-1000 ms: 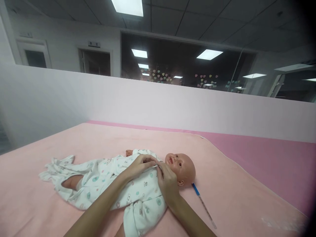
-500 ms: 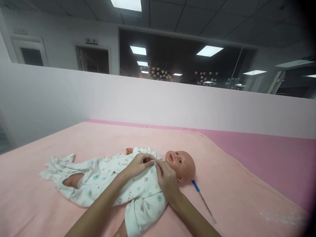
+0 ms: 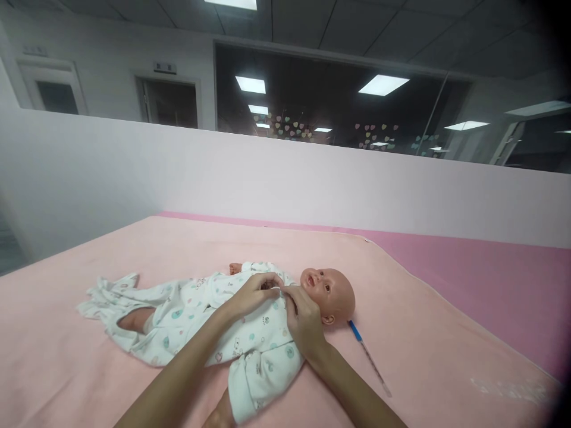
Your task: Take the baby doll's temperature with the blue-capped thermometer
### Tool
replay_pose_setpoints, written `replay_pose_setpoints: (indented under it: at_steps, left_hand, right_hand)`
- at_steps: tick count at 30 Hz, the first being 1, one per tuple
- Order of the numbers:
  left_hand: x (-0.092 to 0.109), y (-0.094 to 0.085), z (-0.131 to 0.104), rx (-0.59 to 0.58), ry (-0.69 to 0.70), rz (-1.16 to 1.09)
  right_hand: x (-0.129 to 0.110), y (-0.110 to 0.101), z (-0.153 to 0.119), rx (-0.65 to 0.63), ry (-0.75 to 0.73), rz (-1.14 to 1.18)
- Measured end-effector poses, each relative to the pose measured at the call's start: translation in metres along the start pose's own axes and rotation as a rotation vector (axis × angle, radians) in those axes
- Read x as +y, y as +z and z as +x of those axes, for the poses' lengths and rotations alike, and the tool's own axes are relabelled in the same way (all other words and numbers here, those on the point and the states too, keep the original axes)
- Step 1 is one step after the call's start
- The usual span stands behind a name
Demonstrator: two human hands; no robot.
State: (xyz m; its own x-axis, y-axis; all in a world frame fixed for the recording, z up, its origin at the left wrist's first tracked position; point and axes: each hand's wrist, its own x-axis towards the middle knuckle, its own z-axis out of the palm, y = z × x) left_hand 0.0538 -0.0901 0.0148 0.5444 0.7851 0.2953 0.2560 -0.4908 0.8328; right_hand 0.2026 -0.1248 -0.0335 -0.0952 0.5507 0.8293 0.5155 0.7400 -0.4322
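Suit [image 3: 261,333] lies at seven o'clock, on the doll [image 3: 336,294]. Left hand [image 3: 255,291] and right hand [image 3: 306,316] stay at its collar [image 3: 277,289], practically unmoved; both pinch it narrowly. Work there appears unfinished.

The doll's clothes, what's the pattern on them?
White clothes with scattered teal dots and small printed figures; the head view shows them.

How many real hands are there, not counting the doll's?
2. The left hand is over the chest of the doll. The right hand is nearer the doll's head, very close to the left. I see no others.
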Motion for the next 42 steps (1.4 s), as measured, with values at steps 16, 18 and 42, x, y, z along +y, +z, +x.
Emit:
replay_pose_setpoints:
  at_steps: [16,18,42]
  left_hand:
    - [0.008,0.004,-0.005,0.056,0.073,0.15]
    - [0.01,0.005,-0.006,0.062,0.081,0.208]
    - [0.009,0.006,-0.004,0.097,0.059,0.04]
  right_hand:
    - [-0.007,0.0,-0.004,0.062,0.205,0.099]
    - [-0.009,-0.001,-0.003,0.046,0.234,0.137]
    - [-0.01,0.001,0.001,0.114,0.179,0.001]
